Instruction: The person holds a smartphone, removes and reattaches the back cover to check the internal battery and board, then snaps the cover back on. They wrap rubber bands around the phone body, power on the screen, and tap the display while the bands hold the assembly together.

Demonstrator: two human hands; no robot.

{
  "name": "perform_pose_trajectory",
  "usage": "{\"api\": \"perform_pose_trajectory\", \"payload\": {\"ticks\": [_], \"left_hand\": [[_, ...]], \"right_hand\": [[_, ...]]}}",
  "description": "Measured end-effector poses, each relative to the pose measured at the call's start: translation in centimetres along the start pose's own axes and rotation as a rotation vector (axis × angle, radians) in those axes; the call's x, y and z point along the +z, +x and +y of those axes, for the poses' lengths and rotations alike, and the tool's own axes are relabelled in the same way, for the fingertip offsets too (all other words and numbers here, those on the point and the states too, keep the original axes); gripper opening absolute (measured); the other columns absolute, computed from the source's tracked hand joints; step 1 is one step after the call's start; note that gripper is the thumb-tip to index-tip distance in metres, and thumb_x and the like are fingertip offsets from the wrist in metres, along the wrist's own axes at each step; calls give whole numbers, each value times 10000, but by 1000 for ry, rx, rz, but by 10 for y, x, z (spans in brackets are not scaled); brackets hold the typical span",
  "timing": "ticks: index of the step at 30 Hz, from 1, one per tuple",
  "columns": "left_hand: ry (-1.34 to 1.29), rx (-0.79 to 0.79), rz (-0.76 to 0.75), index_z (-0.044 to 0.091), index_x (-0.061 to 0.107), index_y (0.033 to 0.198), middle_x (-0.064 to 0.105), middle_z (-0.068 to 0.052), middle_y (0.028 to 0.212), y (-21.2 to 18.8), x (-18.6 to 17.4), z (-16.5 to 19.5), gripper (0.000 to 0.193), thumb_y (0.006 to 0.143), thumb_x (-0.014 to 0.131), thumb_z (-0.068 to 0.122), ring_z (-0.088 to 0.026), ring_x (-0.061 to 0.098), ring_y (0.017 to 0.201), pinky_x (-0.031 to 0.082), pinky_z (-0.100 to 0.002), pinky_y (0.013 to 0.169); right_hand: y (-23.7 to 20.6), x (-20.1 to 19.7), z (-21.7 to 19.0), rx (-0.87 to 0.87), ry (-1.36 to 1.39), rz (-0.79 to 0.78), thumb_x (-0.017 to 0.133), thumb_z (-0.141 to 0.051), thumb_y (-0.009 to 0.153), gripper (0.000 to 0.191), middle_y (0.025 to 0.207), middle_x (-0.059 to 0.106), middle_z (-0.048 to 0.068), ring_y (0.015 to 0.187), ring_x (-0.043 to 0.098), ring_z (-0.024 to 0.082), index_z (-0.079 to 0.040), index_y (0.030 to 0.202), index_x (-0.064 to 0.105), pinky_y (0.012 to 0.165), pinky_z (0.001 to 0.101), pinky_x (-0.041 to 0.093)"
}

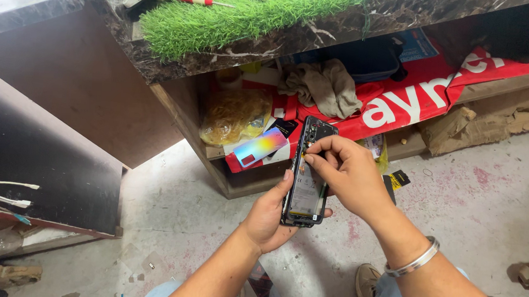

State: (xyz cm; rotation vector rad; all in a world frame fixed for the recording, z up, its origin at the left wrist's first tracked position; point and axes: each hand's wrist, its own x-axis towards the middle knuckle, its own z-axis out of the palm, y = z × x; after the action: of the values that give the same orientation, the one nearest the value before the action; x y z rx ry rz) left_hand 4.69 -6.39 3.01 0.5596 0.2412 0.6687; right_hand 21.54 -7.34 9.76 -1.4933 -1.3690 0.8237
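Resting upright in mid-air below the front edge of the dark marble-patterned counter (370,20), the opened black smartphone with its back cover off and its battery and circuitry showing (307,172) is cradled in the left hand (270,213), whose fingers wrap its lower edges from behind while the thumb lies along its left side. The right hand (349,172) comes in from the phone's right, its fingertips (310,159) pinched together on something small near the upper part of the exposed body; whether they grip a part or a tool is too small to tell. Judging from this hold, the work will go best with the left hand keeping the frame still and the right working in light, short motions, since the bare boards look easy to scratch or bend. Just left of the phone, on the low shelf under the counter, lies an iridescent rainbow-tinted back cover (261,147), with a clear bag of yellowish rubber bands (233,115) further left and a crumpled grey-brown cloth (323,85) above on red printed sheeting (414,96). A strip of green artificial turf (236,12) tops the counter.
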Motion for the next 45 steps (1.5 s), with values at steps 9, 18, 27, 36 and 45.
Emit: {"api": "perform_pose_trajectory", "payload": {"ticks": [9, 18, 27, 36, 45], "left_hand": [[-10, 50, -13, 60, 451, 1500, 582, -119, 1404, 1, 0, 0, 577, 1098, 385, 468, -272, 575, 1317, 539, -490, 1035], [45, 74, -13, 99, 435, 1519, 569, -87, 1416, 1, 3, 0, 555, 1104, 386, 463, -240, 578, 1304, 550, -445, 1010], [140, 60, -4, 146, 395, 1557, 531, -72, 1459, 1, 7, 2, 547, 1089, 401, 430, -248, 564, 1310, 550, -420, 988], [-11, 120, 57, 118, 464, 1474, 614, -88, 1361, 1, 2, 10, 474, 1081, 416, 380, -250, 597, 1290, 544, -483, 1032], [-13, 254, 98, 48, 530, 1451, 635, -126, 1369, -6, 6, 27, 554, 1079, 427, 445, -247, 609, 1232, 531, -390, 951]], "right_hand": [[-1, 3, 4, -152, 4, 70, 779, -94, 871, 143, 635, 504, -43, 550, 443, 26, -35, 1000, 763, 477, 231, 396], [-2, 2, 2, -284, -138, 115, 790, -90, 853, 153, 665, 513, -17, 550, 473, 48, -42, 999, 786, 502, 247, 405], [5, -8, 3, -7, -15, -62, 731, -117, 885, 105, 591, 484, -32, 520, 502, 51, -50, 962, 706, 460, 263, 530], [6, -5, 13, -104, 447, -58, 743, -116, 870, 330, 805, 618, -24, 659, 611, 57, -125, 1152, 572, 599, 237, 555], [-19, 1, -18, -652, -208, -358, 867, -147, 726, 414, 1008, 703, 82, 930, 669, 255, -52, 1104, 729, 796, 360, 557]]}}
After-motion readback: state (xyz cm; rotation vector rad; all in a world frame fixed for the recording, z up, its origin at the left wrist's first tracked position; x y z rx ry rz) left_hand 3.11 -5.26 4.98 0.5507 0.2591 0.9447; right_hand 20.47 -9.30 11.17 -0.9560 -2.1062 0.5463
